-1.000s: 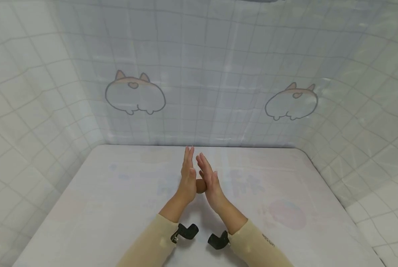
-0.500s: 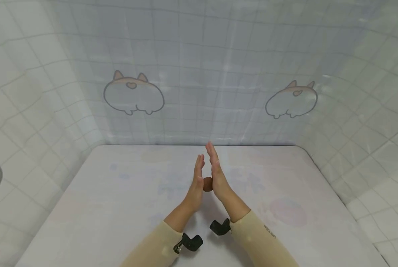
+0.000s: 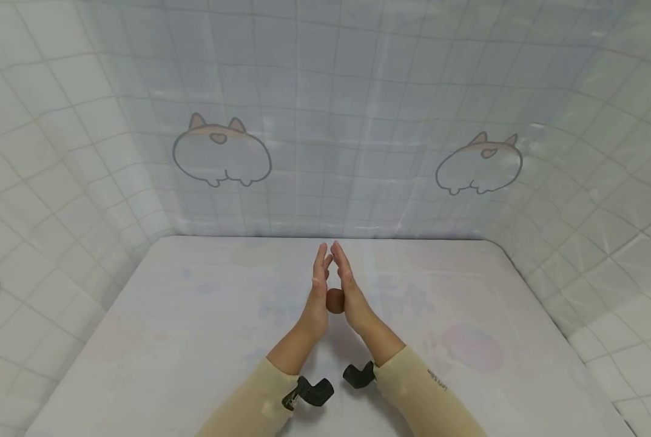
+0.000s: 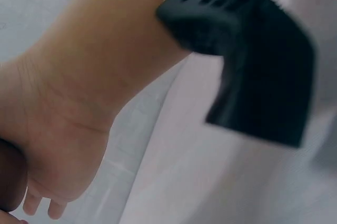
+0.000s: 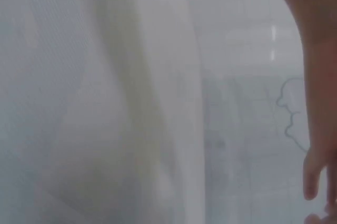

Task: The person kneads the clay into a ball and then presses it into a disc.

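Observation:
A small round brown ball of what looks like clay or dough [image 3: 335, 301] sits between the two palms above the table. My left hand [image 3: 318, 303] presses it from the left, its fingers straight and pointing away. From the other side the palm of my right hand [image 3: 356, 306] touches it, fingers also straight. The fingertips of both hands lean toward each other. In the left wrist view, part of the dark brown ball [image 4: 11, 176] shows beside the left palm [image 4: 68, 145]. The right wrist view catches only the edge of the right hand [image 5: 318, 171], without the ball.
Under the hands is a white table [image 3: 194, 340] with faint printed patterns. A white grid-patterned curtain [image 3: 352, 152] with cartoon drawings surrounds its back and sides. Black camera mounts [image 3: 315, 392] stick out from both beige sleeves [image 3: 423, 394].
The hands slide against each other around the ball: the left led at first, then the right reached forward, and now their fingertips are about level. The ball shifted slightly right, then a little back left.

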Demonstrator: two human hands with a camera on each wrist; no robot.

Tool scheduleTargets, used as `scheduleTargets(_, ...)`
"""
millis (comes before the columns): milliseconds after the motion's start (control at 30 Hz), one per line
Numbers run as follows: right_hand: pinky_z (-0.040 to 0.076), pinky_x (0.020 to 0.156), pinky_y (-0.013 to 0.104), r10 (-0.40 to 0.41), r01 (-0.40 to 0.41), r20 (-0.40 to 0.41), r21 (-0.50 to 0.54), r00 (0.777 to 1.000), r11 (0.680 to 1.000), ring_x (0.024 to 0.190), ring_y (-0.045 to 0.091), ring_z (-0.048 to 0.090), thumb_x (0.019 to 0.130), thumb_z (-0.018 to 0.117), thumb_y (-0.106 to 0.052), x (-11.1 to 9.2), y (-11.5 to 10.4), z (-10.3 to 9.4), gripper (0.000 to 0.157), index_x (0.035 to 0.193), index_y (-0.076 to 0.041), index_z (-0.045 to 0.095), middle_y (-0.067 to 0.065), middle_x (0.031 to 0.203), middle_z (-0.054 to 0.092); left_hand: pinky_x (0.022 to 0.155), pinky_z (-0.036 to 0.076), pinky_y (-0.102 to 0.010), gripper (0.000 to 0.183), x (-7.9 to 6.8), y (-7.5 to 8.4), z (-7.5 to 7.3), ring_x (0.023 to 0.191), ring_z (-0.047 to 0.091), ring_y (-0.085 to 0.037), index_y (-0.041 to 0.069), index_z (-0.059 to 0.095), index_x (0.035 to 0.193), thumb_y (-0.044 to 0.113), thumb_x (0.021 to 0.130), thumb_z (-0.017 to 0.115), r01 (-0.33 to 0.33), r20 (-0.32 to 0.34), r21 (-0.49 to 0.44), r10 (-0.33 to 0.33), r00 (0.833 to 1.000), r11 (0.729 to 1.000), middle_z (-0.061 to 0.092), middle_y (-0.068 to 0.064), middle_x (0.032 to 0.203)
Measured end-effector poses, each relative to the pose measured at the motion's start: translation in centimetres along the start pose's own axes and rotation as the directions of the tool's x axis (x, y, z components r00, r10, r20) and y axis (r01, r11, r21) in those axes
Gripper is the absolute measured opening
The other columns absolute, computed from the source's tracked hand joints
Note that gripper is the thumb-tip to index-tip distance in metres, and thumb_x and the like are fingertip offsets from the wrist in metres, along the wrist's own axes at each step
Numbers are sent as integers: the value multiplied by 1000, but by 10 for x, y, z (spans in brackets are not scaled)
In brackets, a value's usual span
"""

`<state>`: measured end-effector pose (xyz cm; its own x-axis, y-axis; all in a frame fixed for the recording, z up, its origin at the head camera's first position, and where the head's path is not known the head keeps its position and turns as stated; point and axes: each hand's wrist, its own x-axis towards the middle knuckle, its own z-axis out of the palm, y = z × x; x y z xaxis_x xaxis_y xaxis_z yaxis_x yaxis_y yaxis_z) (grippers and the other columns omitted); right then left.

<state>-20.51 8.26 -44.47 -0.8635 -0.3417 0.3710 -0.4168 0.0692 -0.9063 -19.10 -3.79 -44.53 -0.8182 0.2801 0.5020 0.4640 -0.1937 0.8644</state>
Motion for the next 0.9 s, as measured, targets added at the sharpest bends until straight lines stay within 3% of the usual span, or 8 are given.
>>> scheduleTargets(300,7,119,57,-157,157,48,-6,987,988,153,28,5,99,6,-71,-7,-8,9,86,162,-13,0,10,167,5,114,7,-69,91,6,-9,-8,152,8,-32,12,-3,161,75,96,4,-17,-55,149,25,998,989,-4,-9,168)
scheduleTargets(500,10,119,56,-232,231,-9,-45,973,972,153,30,7,99,5,-71,-6,-14,8,89,161,-7,3,11,167,4,114,5,-69,87,3,-15,-9,153,4,-32,12,-1,162,71,97,1,1,6,203,-2,1000,979,-4,-8,168)
scheduleTargets(667,9,118,59,-175,175,-93,-15,980,985,152,29,10,99,7,-71,-7,-18,3,84,162,-15,4,7,167,8,112,4,-71,88,0,-13,-7,152,-6,-34,13,4,162,72,96,0,-28,116,264,-3,993,964,-6,-9,167)
scheduleTargets(900,3,111,73,-53,61,-124,59,991,996,153,23,7,96,8,-76,-5,-15,-5,82,162,-28,3,-2,167,9,110,4,-74,87,-5,-9,-3,153,-6,-32,17,5,163,72,96,-1,-23,222,221,-27,975,975,-7,-8,168)
